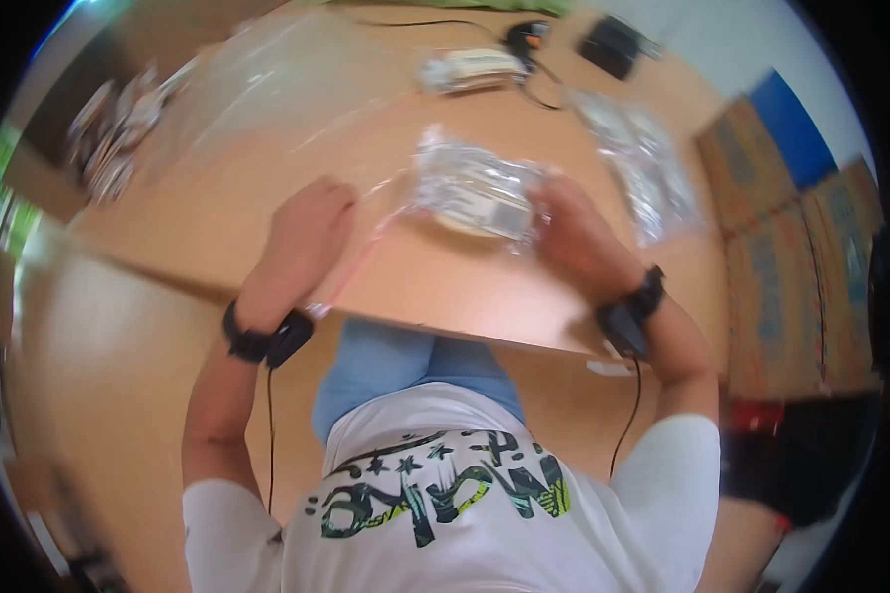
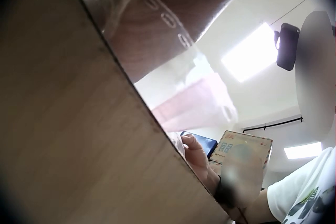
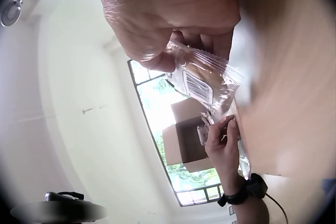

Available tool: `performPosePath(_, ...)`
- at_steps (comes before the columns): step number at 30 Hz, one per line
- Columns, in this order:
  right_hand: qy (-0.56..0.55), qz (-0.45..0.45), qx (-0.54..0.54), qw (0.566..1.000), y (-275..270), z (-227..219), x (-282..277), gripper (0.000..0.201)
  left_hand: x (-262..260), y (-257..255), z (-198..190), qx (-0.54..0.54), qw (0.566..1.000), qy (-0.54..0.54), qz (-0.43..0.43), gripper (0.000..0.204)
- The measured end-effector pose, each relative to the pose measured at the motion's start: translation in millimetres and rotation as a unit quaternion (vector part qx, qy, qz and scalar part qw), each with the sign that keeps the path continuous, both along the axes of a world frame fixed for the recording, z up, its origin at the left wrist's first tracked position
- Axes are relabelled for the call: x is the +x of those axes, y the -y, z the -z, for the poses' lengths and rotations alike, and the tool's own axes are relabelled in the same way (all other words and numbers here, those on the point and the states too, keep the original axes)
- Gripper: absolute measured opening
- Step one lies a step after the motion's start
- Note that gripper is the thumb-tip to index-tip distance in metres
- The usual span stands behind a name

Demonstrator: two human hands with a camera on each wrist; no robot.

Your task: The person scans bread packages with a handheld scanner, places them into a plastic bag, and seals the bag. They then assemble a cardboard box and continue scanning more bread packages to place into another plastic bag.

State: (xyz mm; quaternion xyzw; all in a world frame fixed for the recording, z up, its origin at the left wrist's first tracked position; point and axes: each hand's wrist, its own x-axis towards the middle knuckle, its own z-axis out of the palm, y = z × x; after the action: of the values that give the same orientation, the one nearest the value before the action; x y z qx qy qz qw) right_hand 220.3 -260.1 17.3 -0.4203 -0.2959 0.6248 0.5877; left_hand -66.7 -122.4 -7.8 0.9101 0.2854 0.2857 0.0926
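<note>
My right hand (image 1: pixel 578 227) pinches the edge of a clear plastic packet (image 1: pixel 475 203) above the table. A pale, flat item and a white barcode label (image 3: pixel 198 87) show through its crinkled wrap. To the left, my left hand (image 1: pixel 311 232) has its fingers curled at the edge of a large clear plastic bag (image 1: pixel 267 94) with a thin red strip. Part of that bag hangs by the table edge in the left wrist view, where its pinkish strip (image 2: pixel 194 100) shows. The left fingertips are partly hidden in the head view.
Another wrapped packet (image 1: pixel 475 71) lies farther back, near a black cable. Silvery clear packaging (image 1: pixel 643 168) lies on the right. Several packets are heaped at the far left (image 1: pixel 119 128). A black box (image 1: pixel 611 46) stands at the back; cardboard boxes (image 1: pixel 776 287) line the right side.
</note>
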Motion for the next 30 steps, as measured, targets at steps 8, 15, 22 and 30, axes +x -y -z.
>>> performPosePath(8, 0.004, -0.061, -0.042, 0.997, -0.4, -1.9, -10.0, 0.035, 8.5, 8.2, -1.9, -0.028, 0.997, 0.075, -0.003, 0.009)
performPosePath(15, 0.035, -0.102, -0.046, 0.993, 1.1, -3.2, -18.3, 0.041, 16.7, 16.3, -2.9, -0.017, 0.991, 0.131, -0.008, 0.012)
performPosePath(22, 0.030, -0.031, -0.034, 0.998, 0.8, -6.0, -36.1, 0.038, 20.1, 18.6, -3.2, -0.006, 0.987, 0.159, -0.012, 0.011)
performPosePath(30, 0.025, -0.031, -0.099, 0.994, 2.0, -10.9, -45.7, 0.037, 24.4, 18.0, -7.0, 0.038, 0.982, 0.187, 0.009, 0.010)
